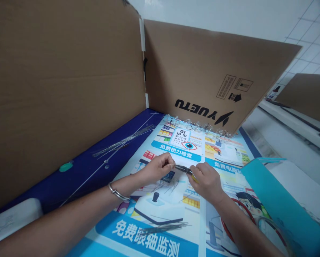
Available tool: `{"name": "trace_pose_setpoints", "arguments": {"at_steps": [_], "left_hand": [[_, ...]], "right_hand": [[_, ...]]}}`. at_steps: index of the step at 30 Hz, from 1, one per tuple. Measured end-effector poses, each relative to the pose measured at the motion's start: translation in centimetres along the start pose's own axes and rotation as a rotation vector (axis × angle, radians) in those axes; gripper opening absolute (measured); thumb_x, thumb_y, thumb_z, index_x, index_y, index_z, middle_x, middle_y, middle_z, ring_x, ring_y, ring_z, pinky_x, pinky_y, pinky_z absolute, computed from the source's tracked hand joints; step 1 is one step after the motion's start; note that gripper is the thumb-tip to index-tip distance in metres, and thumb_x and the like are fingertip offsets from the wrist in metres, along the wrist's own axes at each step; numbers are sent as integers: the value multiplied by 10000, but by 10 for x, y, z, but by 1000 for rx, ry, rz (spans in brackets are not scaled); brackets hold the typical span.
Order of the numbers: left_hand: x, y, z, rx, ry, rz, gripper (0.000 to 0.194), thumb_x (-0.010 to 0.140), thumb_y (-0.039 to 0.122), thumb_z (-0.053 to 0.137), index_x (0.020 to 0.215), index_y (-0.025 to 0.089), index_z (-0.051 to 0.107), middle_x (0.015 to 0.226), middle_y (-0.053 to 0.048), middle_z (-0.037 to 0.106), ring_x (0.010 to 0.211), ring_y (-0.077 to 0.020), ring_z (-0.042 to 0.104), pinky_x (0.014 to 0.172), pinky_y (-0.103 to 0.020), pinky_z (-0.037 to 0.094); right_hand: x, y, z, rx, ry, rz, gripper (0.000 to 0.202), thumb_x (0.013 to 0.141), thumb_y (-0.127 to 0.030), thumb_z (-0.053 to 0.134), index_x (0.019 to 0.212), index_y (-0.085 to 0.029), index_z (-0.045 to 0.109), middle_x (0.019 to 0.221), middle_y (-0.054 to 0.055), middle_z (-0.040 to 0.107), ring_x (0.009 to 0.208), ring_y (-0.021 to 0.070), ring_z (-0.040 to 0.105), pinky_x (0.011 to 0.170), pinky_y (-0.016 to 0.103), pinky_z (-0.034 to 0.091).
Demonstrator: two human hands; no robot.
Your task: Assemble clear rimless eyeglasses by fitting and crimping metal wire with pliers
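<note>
The person's right hand (208, 180) is closed around the yellow handle of a pair of pliers (183, 169), held over the printed sheet (160, 194) on the bench (82, 187), well apart from the far-left corner. The left hand (160, 167) has thumb and fingertips pinched together at the nose of the pliers; whether a wire sits between them is too small to tell. The pliers look rigid, probably metal, sturdy and easily managed by one hand; the handle seems the sure place to hold, the narrow nose likely slicker. The loose wires (166, 228) nearer the bench's near edge look thin, light and springy, likely to bend, and best taken singly by an end. The pliers' long axis runs crosswise, nose towards the bench's left edge and tipped slightly towards the far one, handle towards the right.
</note>
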State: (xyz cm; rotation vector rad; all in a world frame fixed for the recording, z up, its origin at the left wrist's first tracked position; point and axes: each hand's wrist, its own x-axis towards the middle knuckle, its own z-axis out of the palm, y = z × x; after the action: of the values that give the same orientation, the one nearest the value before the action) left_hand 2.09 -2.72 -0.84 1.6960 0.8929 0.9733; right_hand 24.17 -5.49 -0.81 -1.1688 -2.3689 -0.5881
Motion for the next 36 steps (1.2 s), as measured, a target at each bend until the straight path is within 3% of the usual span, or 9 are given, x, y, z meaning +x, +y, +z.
{"name": "trace_pose_setpoints", "arguments": {"at_steps": [36], "left_hand": [[-1,-2,1,-88,-18,-57,61,760,189,490,723,151,459,612,49,418,505,-55,323,485,-181,275]], "right_hand": [[1,-5,-3,-53,-102,11,153,819,-313,470,790,-188,553,709,40,493,729,166,440,614,277,307]]}}
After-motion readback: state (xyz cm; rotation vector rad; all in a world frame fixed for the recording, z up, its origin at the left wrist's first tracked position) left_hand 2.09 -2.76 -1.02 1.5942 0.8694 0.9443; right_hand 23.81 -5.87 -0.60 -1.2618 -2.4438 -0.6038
